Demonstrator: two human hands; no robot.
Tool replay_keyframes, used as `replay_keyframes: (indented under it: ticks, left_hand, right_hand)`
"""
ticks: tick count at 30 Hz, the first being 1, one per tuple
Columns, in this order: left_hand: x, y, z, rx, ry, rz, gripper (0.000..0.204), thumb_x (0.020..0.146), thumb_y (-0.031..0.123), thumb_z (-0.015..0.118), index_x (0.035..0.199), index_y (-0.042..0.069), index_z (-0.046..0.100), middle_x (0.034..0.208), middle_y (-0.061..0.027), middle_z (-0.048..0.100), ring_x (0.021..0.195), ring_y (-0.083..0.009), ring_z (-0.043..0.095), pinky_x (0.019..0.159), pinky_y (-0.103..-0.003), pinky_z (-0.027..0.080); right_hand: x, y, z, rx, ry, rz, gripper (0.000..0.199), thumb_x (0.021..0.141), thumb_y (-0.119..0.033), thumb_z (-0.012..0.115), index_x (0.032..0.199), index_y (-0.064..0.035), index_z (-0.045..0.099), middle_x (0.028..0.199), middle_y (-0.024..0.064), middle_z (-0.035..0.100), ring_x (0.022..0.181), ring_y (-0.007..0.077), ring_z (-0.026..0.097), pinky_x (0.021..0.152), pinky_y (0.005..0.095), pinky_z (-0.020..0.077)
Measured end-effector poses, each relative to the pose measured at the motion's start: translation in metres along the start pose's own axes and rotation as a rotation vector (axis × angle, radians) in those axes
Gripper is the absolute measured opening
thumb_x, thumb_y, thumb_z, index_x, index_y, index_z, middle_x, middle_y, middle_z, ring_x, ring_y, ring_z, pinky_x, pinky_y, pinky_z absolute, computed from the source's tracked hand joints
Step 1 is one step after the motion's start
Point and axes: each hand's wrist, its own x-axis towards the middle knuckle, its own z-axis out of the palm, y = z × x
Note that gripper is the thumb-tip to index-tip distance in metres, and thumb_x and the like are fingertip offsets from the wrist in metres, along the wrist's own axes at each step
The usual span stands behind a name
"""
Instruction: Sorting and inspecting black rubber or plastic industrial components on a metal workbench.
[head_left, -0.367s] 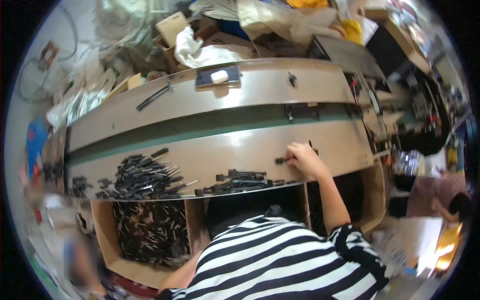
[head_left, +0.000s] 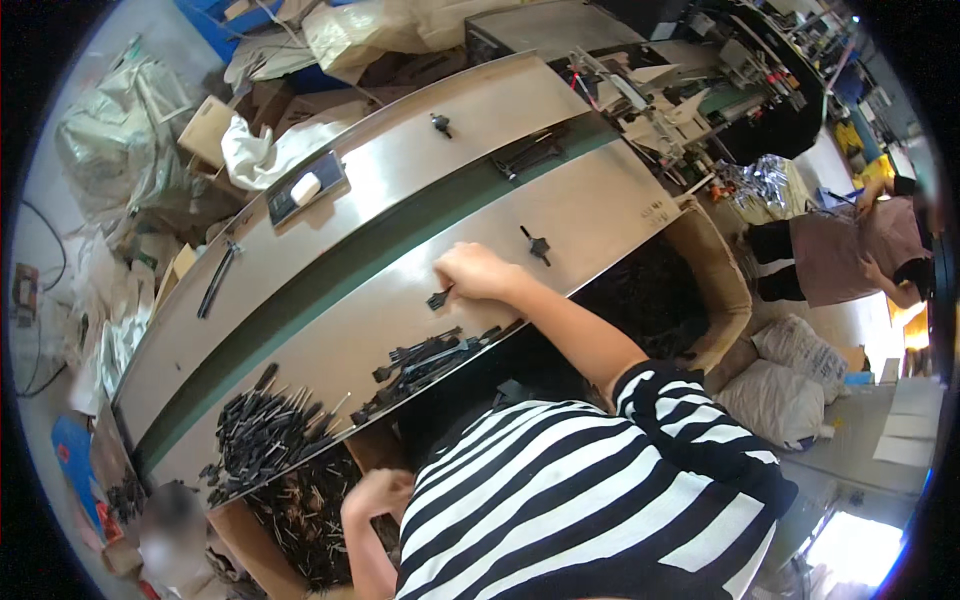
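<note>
Over the near table strip (head_left: 590,215), my right hand (head_left: 472,271) is closed in a pinch on a small black piece with a wide, notched end (head_left: 437,299). Its other end is hidden in my fingers. Just nearer to me lies a row of similar black notched pieces (head_left: 425,362) along the table edge. My left hand (head_left: 380,493) is low, with fingers curled, beside the cardboard box of black parts (head_left: 232,527); what it holds, if anything, is hidden. To the left is a heap of black-handled pieces with thin metal shanks (head_left: 265,430).
A black part with a wide middle (head_left: 538,245) lies right of my hand. Beyond a green channel (head_left: 350,245), the far strip carries a phone-like slab with a white case (head_left: 305,189) and a black tool (head_left: 216,282). Another box (head_left: 722,290) stands at right; a person (head_left: 850,250) is further right.
The view has swung to the right and tilted. My right hand has moved left along the table with the black piece, uncovering the wide-middled part. My left hand has come into view.
</note>
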Motion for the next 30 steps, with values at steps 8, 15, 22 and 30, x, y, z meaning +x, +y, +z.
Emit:
replay_keyframes:
  ticks: [8,15,22,30]
  left_hand:
    - [0.03,0.207,-0.067,-0.082,0.291,0.993,0.01,0.084,0.008,0.065,0.092,0.003,0.064,0.082,-0.0091,0.06,0.072,-0.0203,0.059,0.065,-0.03,0.048]
    - [0.047,0.275,-0.045,-0.041,-0.053,1.492,0.029,0.084,0.021,0.066,0.105,0.003,0.061,0.092,-0.0104,0.059,0.084,-0.0272,0.059,0.073,-0.037,0.049]
    - [0.014,0.318,-0.021,-0.287,-0.138,1.879,0.058,0.08,0.042,0.067,0.111,-0.004,0.051,0.089,-0.0151,0.05,0.082,-0.0309,0.051,0.069,-0.038,0.044]
    - [0.009,0.356,0.003,-0.247,0.208,1.915,0.03,0.081,0.032,0.066,0.073,0.006,0.056,0.074,-0.0062,0.053,0.074,-0.0236,0.051,0.07,-0.036,0.037]
  right_hand:
    - [0.022,-0.004,-0.009,0.19,-0.151,0.063,0.021,0.057,-0.011,0.078,0.076,-0.0091,0.069,0.078,0.0092,0.069,0.077,0.0263,0.066,0.067,0.0369,0.0504]
    - [0.036,-0.008,-0.011,0.211,-0.177,0.035,0.022,0.054,-0.014,0.08,0.074,-0.0099,0.071,0.078,0.0072,0.07,0.078,0.024,0.066,0.068,0.0356,0.0502]
    - [0.03,-0.001,-0.021,0.118,-0.165,0.027,0.023,0.052,-0.018,0.083,0.073,-0.0129,0.073,0.073,0.0056,0.07,0.073,0.0231,0.066,0.067,0.0342,0.0509]
    - [0.033,-0.006,-0.024,0.113,-0.176,-0.027,0.025,0.056,-0.018,0.08,0.077,-0.0102,0.071,0.07,0.0044,0.065,0.07,0.0207,0.062,0.064,0.0326,0.0473]
